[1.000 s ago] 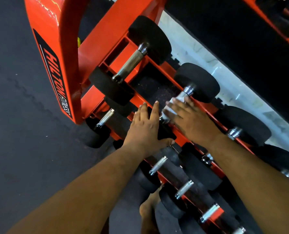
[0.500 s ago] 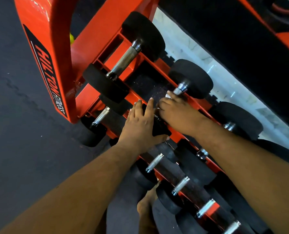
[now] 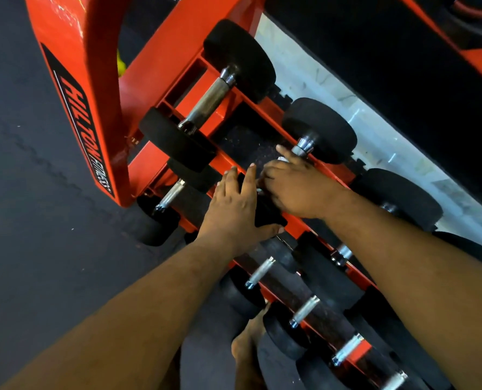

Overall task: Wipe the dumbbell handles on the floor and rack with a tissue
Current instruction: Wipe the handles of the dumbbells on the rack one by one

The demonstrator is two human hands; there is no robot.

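Two hands meet at the middle of the rack (image 3: 161,60). On the right hand (image 3: 297,187) the fingers (image 3: 272,175) are curled around a dumbbell handle, with a scrap of white tissue (image 3: 282,159) just showing above the knuckles; the index finger points up along the bar toward the chrome collar (image 3: 303,146), and most of the tissue is hidden under the palm. On the left hand (image 3: 234,209) the fingers (image 3: 249,180) lie slightly spread and flat over the near black head (image 3: 265,212) of that same dumbbell, the thumb hooked under its lower edge, pressing it against the red rail. The far head (image 3: 323,130) of this dumbbell sits at the back rail, bare.

Next slot up the rack holds another dumbbell (image 3: 211,97), its knurled handle fully exposed between two black heads. Below the hands, on a lower tier, several smaller dumbbells (image 3: 259,273) lie side by side, only their short silver handles and dark ends showing. One more small handle (image 3: 171,194) pokes out at the rack's left end near the upright, whose label reads HILTON FITNESS.

Both forearms reach in from the bottom of the view. A bare foot (image 3: 248,347) stands on the dark floor (image 3: 37,220) just beside the lower tier. Behind the rack runs a pale strip of tile (image 3: 375,119).
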